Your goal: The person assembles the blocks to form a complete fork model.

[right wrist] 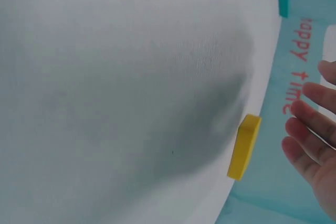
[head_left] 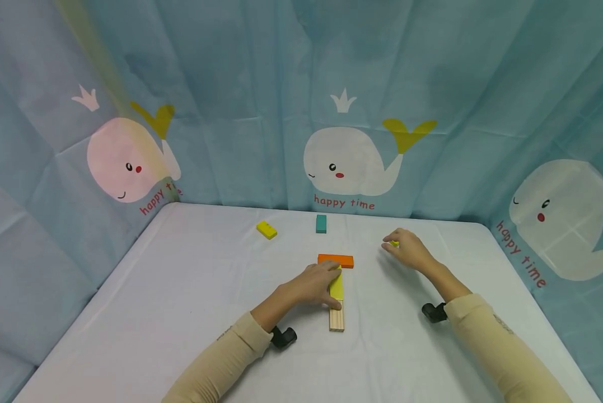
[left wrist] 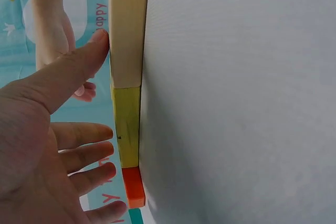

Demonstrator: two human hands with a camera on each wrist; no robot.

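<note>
- Blue curtains (head_left: 261, 67) printed with white whales (head_left: 341, 168) hang behind and beside the white table (head_left: 220, 257).
- On the tabletop, a plain wooden block (head_left: 336, 320) and a middle yellow block (head_left: 337, 287) lie end to end, and an orange block (head_left: 335, 261) lies crosswise at the far end of the yellow one.
- My left hand (head_left: 311, 284) is over this row, fingers spread and extended, the thumb by the wooden block and the fingertips by the yellow one; whether they press, I cannot tell.
- My right hand (head_left: 408, 250) is unclenched and empty, its fingers reaching out near a right yellow block (right wrist: 244, 148) on the table.
- Farther back lie a teal block (head_left: 321, 224) and, to its left, another yellow block (head_left: 266, 230).
- Beige sleeves (head_left: 230, 350) cover my forearms.
</note>
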